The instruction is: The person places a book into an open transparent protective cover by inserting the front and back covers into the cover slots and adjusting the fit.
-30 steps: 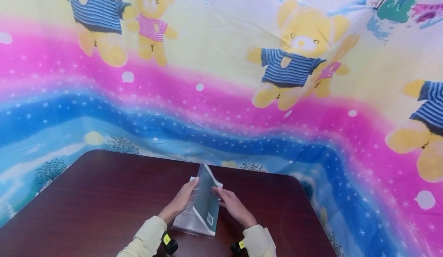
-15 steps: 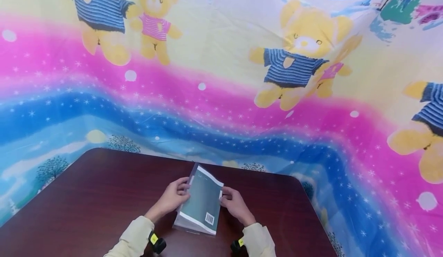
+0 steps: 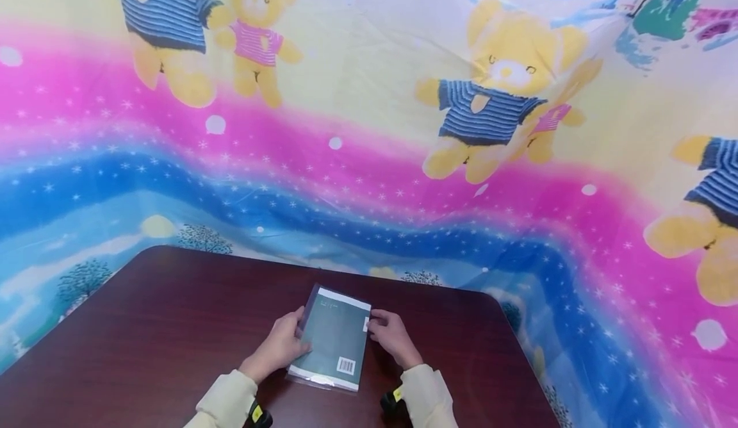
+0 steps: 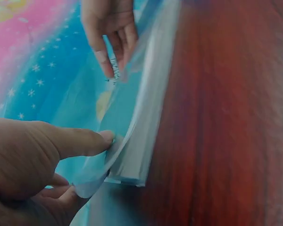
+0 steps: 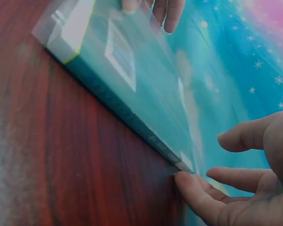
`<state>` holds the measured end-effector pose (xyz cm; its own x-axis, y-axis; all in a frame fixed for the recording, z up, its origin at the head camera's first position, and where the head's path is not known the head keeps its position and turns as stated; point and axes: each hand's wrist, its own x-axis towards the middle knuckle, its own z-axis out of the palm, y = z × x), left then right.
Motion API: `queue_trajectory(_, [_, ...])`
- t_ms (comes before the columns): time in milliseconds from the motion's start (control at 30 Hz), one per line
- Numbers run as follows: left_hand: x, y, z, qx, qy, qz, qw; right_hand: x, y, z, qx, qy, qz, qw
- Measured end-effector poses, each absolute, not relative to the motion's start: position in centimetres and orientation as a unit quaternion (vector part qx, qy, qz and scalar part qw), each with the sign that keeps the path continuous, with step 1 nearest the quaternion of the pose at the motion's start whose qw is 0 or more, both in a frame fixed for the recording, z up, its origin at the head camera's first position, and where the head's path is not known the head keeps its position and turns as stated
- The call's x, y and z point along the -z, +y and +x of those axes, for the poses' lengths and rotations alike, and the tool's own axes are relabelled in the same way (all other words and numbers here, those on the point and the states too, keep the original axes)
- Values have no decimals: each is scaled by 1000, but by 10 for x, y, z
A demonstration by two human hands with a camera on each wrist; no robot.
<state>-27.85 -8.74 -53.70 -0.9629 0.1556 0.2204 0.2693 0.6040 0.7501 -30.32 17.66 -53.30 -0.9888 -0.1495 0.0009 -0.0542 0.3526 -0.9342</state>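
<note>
A green book [image 3: 331, 332] in a clear plastic cover [image 4: 90, 182] lies back side up on the table, a white barcode label [image 3: 346, 365] near its lower end. My left hand [image 3: 277, 348] pinches the loose left edge of the cover, thumb on top and fingers below. In the left wrist view that edge bows up from the pages. My right hand [image 3: 394, 338] is at the spine on the other side. Its fingertips [image 5: 186, 181] touch the spine's end in the right wrist view, while the thumb stands apart from the book.
The dark reddish-brown table [image 3: 190, 325] extends around the book on all sides. Behind it hangs a cloth [image 3: 357, 178] printed with teddy bears and snowflakes. A black device with a yellow label [image 3: 261, 415] is strapped at each wrist.
The raised green back cover has come down from upright to nearly flat over the pages. My left hand has shifted outward and slightly downward with its edge; the right hand stays by the spine.
</note>
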Motion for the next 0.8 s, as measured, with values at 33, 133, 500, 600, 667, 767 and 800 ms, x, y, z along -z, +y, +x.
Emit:
queue_trajectory(33, [537,-87,-277,409,-900,-126,76,532,176,-304,567,820,-60,45])
queue_trajectory(133, [538,-87,-276,357,-918,-146,94,529,175,-307,572,817,-53,57])
queue_trajectory(500, [534,-91,-275,341,-924,-172,0,519,175,-318,577,809,-15,110])
queue_trajectory(600, [533,-91,-275,343,-923,-172,-10,520,175,-321,572,813,-7,110])
queue_trajectory(667, [533,-91,-275,342,-923,-174,-12,522,174,-323,568,816,-4,106])
queue_trajectory(767, [533,-90,-275,343,-923,-175,-10,527,174,-324,565,819,-8,101])
queue_trajectory(800, [533,-90,-275,345,-922,-176,-9,528,175,-325,565,819,-11,99])
